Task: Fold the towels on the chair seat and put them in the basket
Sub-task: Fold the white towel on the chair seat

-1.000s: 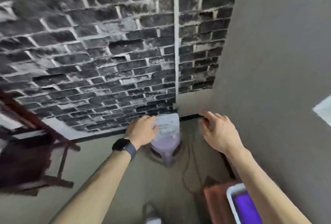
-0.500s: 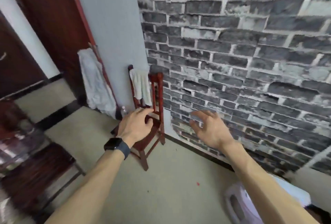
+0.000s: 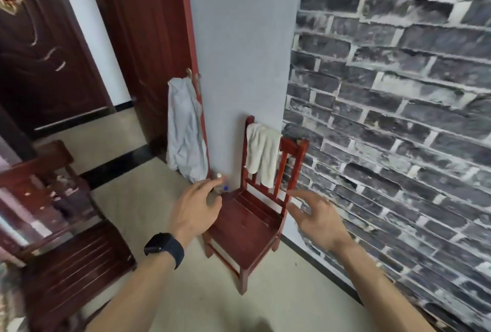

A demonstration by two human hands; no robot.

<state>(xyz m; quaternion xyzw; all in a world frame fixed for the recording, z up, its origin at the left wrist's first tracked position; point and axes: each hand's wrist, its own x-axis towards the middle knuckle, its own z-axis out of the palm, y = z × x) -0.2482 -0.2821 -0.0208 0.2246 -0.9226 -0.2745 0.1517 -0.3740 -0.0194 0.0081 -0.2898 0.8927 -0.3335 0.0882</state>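
Both hands hover empty over the small red chair (image 3: 245, 228), left hand (image 3: 195, 209) and right hand (image 3: 317, 218) fingers loosely spread; a white towel (image 3: 261, 153) drapes its backrest.

On my feed the right side is all dark grey brick-pattern wall (image 3: 398, 119) with pale mortar lines, ragged at the edge where it meets a plain blue-grey wall (image 3: 239, 39). A black skirting strip (image 3: 318, 254) runs along the bottom of the brick. The floor (image 3: 186, 292) is pale beige, with a black threshold band (image 3: 117, 167) crossing it. Further left there's a red-brown door (image 3: 148, 39), a white wall strip (image 3: 87, 26), then a darker carved door (image 3: 39, 52). Lower left sits a dark wooden slatted seat (image 3: 74, 265), glossy under soft light.
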